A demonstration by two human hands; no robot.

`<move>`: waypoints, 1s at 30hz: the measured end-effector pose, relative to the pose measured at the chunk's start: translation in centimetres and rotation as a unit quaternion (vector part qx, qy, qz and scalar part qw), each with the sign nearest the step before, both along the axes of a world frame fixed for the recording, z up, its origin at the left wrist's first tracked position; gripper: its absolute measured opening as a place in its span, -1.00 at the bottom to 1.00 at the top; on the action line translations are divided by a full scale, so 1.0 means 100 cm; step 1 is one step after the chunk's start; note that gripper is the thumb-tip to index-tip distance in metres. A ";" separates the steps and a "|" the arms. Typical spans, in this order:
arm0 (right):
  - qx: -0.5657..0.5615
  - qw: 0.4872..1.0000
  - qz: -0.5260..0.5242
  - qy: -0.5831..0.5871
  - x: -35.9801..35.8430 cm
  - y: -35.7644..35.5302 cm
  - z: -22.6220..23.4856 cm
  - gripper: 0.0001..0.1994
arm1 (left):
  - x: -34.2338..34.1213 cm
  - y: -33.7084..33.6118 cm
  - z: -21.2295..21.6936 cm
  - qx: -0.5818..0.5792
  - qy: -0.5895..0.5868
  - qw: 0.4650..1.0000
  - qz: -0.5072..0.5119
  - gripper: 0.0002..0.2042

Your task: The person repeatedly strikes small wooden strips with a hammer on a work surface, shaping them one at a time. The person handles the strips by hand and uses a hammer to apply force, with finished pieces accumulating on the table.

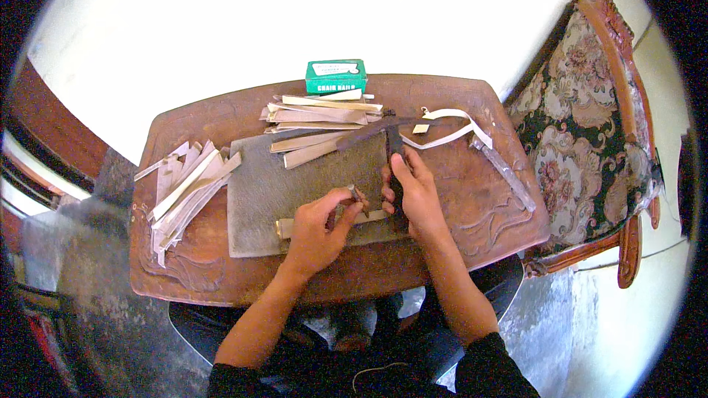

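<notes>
While the left hand (318,222) pinches a small nail (357,196) over a pale strip (332,222) on the grey mat (276,191) of the worktop (472,199), the right hand (413,190) is wrapped tight on a dark hammer (393,149). Nailing seems underway; the next tap likely needs the nail held upright.

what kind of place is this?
Probably a small home craft or upholstery workshop. The hands work on a grey mat on a carved wooden table, with piles of cut strips, a green box and a floral upholstered chair beside it.
</notes>
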State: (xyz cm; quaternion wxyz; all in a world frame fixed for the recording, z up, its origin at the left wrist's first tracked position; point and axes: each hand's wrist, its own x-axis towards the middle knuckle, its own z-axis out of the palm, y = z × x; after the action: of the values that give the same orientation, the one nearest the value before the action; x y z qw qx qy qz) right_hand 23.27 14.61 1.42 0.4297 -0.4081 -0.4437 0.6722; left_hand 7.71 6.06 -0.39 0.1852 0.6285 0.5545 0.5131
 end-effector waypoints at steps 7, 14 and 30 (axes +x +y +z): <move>-0.003 1.000 -0.001 -0.011 0.002 -0.001 -0.002 -0.72 | 0.001 0.004 -0.004 0.009 -0.022 0.999 -0.039 -0.88; 0.020 0.999 0.016 -0.032 0.001 0.002 -0.005 -0.72 | -0.001 0.004 -0.006 -0.023 0.017 0.999 -0.038 -0.86; 0.054 0.996 0.012 -0.063 -0.001 0.005 -0.013 -0.71 | -0.001 0.006 -0.001 0.037 0.039 0.997 -0.052 -0.85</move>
State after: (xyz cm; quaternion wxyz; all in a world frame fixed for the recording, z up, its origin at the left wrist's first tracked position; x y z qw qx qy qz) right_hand 23.20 15.08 0.15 0.4143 -0.4207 -0.5102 0.6253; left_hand 7.62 6.70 -0.52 0.1668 0.6821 0.5085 0.4983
